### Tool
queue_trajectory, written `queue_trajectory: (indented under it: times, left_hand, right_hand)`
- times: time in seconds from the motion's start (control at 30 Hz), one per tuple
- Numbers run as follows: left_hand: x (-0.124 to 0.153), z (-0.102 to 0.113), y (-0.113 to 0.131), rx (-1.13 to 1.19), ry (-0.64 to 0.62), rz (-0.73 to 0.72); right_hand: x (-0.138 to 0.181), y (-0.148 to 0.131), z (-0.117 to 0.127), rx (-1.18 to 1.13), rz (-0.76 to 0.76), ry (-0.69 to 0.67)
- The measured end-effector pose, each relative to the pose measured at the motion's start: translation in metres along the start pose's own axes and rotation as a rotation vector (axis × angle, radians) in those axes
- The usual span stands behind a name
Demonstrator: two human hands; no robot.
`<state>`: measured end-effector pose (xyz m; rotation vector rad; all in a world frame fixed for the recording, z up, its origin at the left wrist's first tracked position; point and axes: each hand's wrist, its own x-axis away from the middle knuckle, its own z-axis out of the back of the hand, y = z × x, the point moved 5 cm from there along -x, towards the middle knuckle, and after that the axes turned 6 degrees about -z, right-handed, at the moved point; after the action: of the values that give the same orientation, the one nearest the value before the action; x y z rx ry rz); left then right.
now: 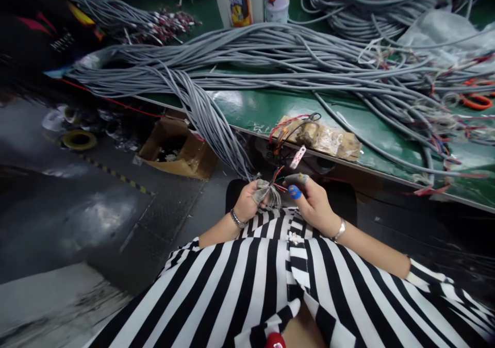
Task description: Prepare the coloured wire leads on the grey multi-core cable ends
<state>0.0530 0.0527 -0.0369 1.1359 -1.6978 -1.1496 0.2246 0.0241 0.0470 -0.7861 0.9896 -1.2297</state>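
Observation:
My left hand (253, 198), with grey coverings on its thumb and finger, is closed around the end of a grey cable bundle (222, 126) that hangs off the table. Thin coloured wires (277, 177) and pale loose strands (274, 197) fan out from that grip. Just to the right, my right hand (311, 198) has its thumb and forefinger drawn together at the tips of the red wires. Blue tape wraps the thumb and a grey cover sits on the forefinger. Whether a wire is pinched between them is too small to make out.
Long grey cables lie across the green table (240, 105). On its front edge is a taped cardboard piece (320, 139) with wires. Orange-handled scissors (477, 100) lie at right, bottles (277, 0) at the back. A cardboard box (178, 152) and tape roll (79, 139) are below left.

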Motion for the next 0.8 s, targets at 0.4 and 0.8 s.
queue_trajectory:
  times: [0.4, 0.8]
  left_hand:
    - [0.001, 0.001, 0.002, -0.091, 0.005, -0.066]
    - [0.001, -0.004, 0.014, -0.174, -0.108, -0.146]
  right_hand:
    - [-0.011, 0.016, -0.026, -0.143, -0.37, -0.255]
    - [-0.006, 0.037, -0.043, -0.622, -0.79, -0.367]
